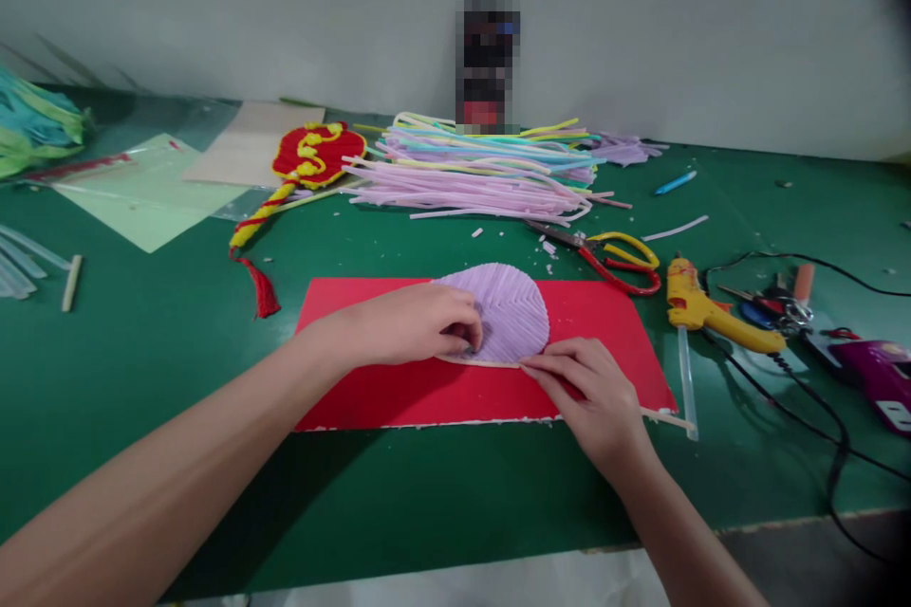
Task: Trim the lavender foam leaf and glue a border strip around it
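Note:
A round lilac disc (509, 308), made of ribbed pipe cleaners in a leaf-like pattern, lies on a red board (419, 398). My left hand (434, 322) rests over the disc's left side, its fingers curled and pressing down on it; what lies under the fingertips is hidden. At the disc's near edge runs a cream pipe cleaner (491, 363). My right hand (590, 394) pinches this strip between thumb and fingers at the lower right of the disc. Its loose end shows to the right, past the hand.
Behind the board lie bundled pastel pipe cleaners (470, 185), scissors (619, 261) and a red-and-yellow fan (317, 156) with a tassel. A yellow glue gun (718, 313), its cord, keys (779, 308) and a purple tool (875, 375) sit right. Glue sticks (18, 266) lie left.

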A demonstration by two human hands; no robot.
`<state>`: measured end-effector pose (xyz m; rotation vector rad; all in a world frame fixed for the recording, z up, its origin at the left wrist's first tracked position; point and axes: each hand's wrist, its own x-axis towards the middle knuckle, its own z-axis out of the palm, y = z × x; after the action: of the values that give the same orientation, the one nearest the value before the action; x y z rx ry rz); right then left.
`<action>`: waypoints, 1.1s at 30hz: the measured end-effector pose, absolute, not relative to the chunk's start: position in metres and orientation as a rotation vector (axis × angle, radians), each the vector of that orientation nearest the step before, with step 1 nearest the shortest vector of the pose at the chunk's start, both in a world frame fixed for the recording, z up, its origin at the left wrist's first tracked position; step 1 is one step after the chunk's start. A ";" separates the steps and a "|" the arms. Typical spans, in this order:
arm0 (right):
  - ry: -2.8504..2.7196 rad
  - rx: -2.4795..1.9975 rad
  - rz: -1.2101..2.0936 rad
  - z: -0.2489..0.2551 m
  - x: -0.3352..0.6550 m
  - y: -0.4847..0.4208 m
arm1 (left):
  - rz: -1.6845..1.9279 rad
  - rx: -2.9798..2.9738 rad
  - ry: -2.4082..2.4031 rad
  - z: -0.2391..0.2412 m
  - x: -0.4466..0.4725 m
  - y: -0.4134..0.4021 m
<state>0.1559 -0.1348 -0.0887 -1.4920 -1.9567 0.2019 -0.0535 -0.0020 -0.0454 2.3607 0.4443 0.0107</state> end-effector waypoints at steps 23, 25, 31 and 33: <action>-1.965 -1.500 0.190 -0.089 0.156 -0.135 | -0.024 2.313 0.447 -0.050 -0.052 0.001; -1.964 -1.499 0.191 -0.089 0.156 -0.135 | -0.032 2.323 0.452 -0.049 -0.052 0.001; -1.965 -1.494 0.193 -0.088 0.156 -0.135 | -0.043 2.311 0.431 -0.046 -0.052 0.001; -1.965 -1.492 0.190 -0.088 0.155 -0.135 | -0.042 2.297 0.435 -0.046 -0.052 0.001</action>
<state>0.1555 -0.1351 -0.0876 -1.4919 -1.9646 0.1897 -0.0518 0.0005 -0.0458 2.2970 0.4351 -0.0422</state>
